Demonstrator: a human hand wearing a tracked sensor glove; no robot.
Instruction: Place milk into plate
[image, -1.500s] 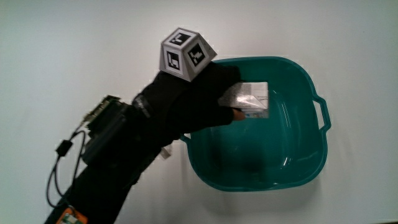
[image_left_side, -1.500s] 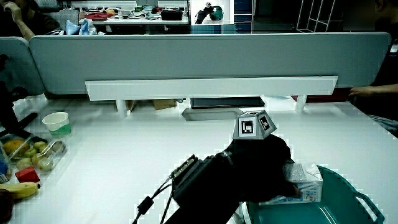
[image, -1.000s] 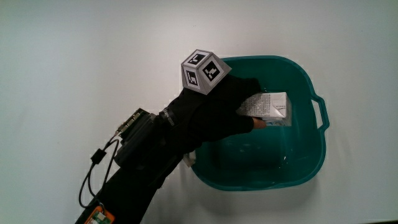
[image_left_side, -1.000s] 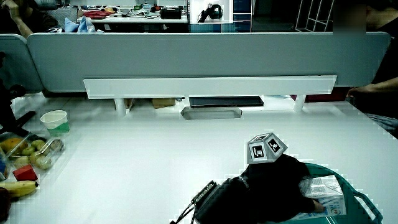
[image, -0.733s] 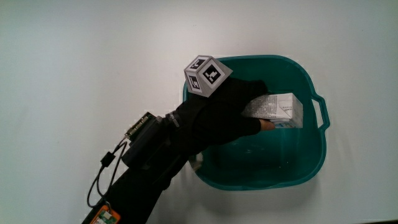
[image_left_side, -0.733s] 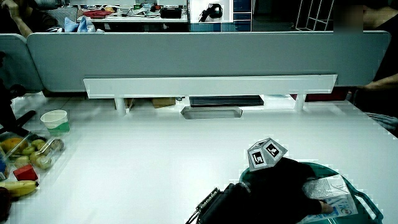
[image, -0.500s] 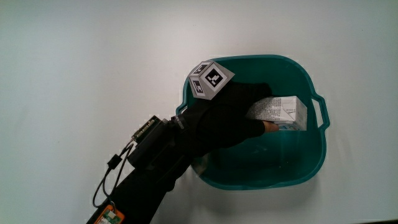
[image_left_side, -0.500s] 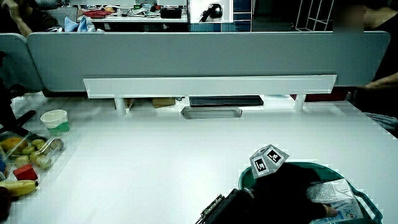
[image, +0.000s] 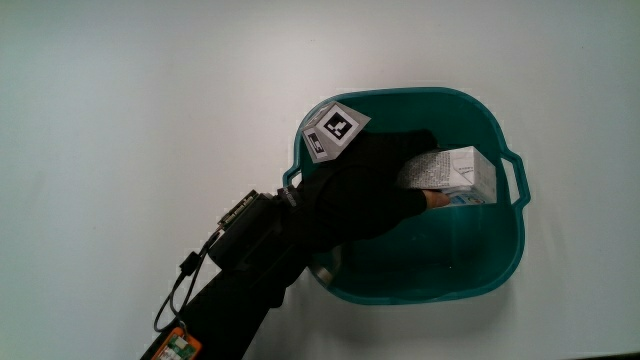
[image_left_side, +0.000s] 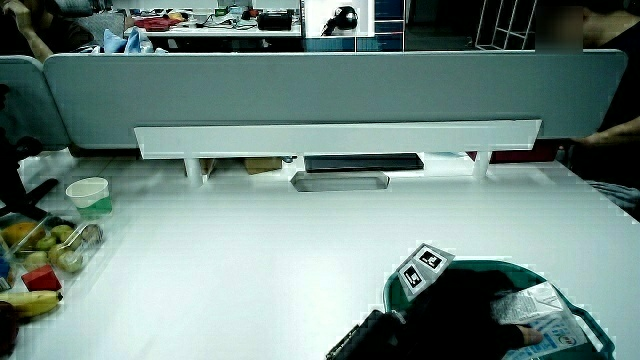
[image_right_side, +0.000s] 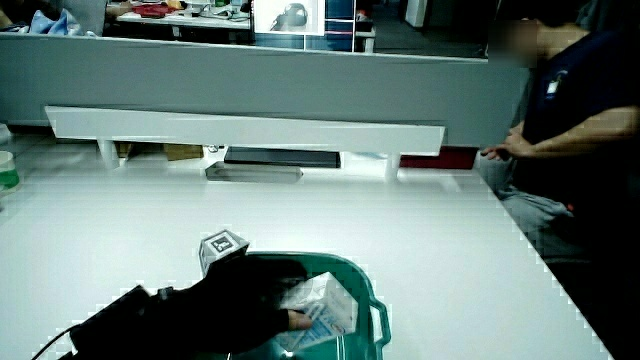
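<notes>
Black-gloved hand (image: 368, 190) with small patterned cube (image: 332, 129) on its back reaching down inside teal plastic tub with side handles (image: 508, 235), fingers curled around white rectangular milk carton with printed sides (image: 455, 174). Closed grip on carton: glove wraps the carton's end nearest the wrist, bare fingertip (image: 436, 200) showing under the carton edge. Carton lying on its side within the tub, tilted, close to the tub wall by one handle (image: 520, 180); contact with tub floor cannot be told. Forearm in black sleeve (image: 240, 285) crossing the tub rim on the person's side, with a small black box and cable (image: 236, 222) strapped on. Tub sitting on white table (image: 130, 120). In both side views hand (image_left_side: 470, 310) (image_right_side: 245, 305) low inside the tub (image_left_side: 590, 330) (image_right_side: 365, 290), carton (image_left_side: 540, 315) (image_right_side: 320, 305) partly hidden by glove, cube (image_left_side: 420, 270) (image_right_side: 222, 246) just above rim level. In a side view, white cup (image_left_side: 88, 195), banana (image_left_side: 30, 303) and container of fruit (image_left_side: 45, 248) at table's edge, well apart from tub.
</notes>
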